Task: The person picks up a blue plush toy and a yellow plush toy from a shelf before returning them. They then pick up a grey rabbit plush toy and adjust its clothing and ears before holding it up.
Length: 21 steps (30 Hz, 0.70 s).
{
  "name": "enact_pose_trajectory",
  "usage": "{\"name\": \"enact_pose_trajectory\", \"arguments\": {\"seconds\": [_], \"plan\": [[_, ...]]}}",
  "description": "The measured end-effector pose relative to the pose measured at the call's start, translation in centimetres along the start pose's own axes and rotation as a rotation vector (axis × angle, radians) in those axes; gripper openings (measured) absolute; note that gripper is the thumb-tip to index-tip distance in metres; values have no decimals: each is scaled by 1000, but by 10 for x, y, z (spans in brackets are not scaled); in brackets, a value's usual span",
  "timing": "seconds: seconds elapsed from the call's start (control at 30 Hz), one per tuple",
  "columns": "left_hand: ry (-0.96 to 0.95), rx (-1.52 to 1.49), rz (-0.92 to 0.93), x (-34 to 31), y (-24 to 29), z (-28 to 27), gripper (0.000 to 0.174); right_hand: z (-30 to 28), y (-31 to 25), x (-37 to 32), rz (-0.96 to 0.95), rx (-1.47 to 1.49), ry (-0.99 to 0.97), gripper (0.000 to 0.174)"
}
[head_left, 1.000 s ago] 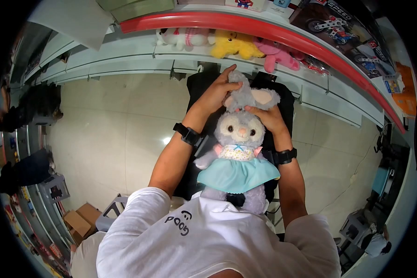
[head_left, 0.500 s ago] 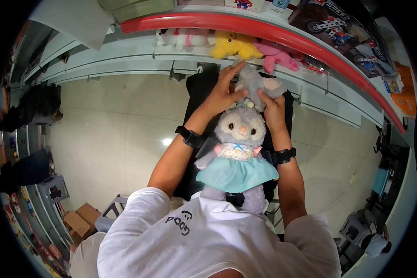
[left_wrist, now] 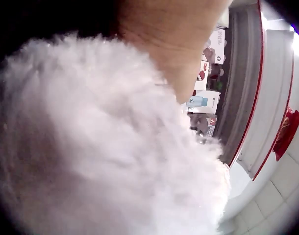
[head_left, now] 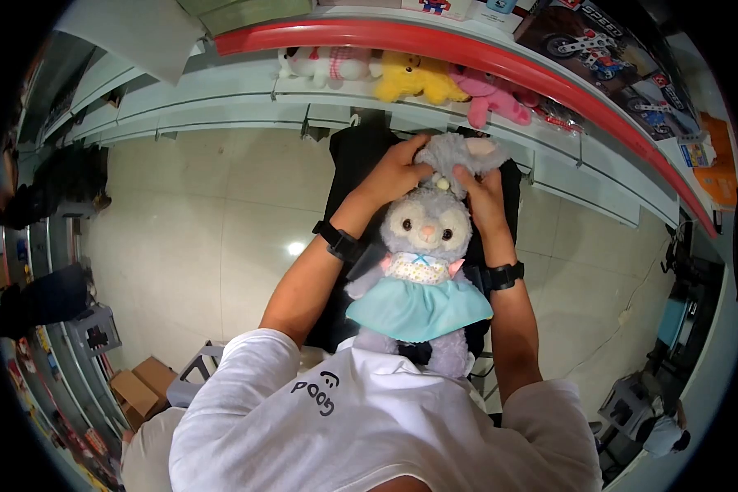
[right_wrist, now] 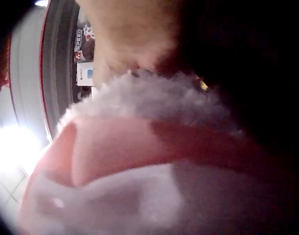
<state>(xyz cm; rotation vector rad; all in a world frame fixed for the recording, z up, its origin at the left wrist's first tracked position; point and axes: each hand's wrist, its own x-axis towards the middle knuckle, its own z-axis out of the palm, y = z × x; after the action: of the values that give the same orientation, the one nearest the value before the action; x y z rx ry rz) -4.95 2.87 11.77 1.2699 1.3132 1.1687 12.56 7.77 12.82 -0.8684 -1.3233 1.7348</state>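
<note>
A plush rabbit (head_left: 425,223) in a teal skirt (head_left: 419,310) and flower-print top lies face up along a black surface, its feet against the person's white shirt. My left hand (head_left: 395,174) grips the base of its grey ears (head_left: 451,152) from the left, thumb in front. From the right, my right hand (head_left: 485,201) holds the ears too, its thumb beside a small cream bead (head_left: 443,184). Some fingers are hidden behind the ears. Pale fur (left_wrist: 110,137) fills the left wrist view; pink trim (right_wrist: 115,147) shows large in the right wrist view.
A shelf with a red edge (head_left: 369,35) runs across beyond the hands. White, yellow (head_left: 418,79) and pink plush toys (head_left: 492,94) sit under it. A motorcycle kit box (head_left: 599,49) stands above right. Cardboard boxes (head_left: 143,389) and a grey stool (head_left: 197,377) are at lower left.
The ears have folded down toward the head and shifted slightly right. My left fingers, extended upward before, have come down around them; my right thumb has moved up beside the bead.
</note>
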Motion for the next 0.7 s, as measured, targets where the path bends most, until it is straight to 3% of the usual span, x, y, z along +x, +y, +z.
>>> {"name": "enact_pose_trajectory", "arguments": {"seconds": [0.13,0.3,0.37,0.4,0.57,0.7], "plan": [[-1,-86,-2,1,-2,-2,40,4,-3,1,-41,-165,-126,37],[-62,-59,-28,4,-4,-6,34,-8,5,6,75,-104,-95,41],[-36,-349,11,3,-4,-4,27,-6,4,7,119,-50,-82,41],[-34,-350,11,3,-8,-5,27,-3,2,7,69,8,-51,40],[-171,-712,-227,3,-3,-10,27,-6,4,10,41,135,-68,42],[-204,-810,-337,2,-8,-16,29,-10,3,8,148,193,-185,49]]}}
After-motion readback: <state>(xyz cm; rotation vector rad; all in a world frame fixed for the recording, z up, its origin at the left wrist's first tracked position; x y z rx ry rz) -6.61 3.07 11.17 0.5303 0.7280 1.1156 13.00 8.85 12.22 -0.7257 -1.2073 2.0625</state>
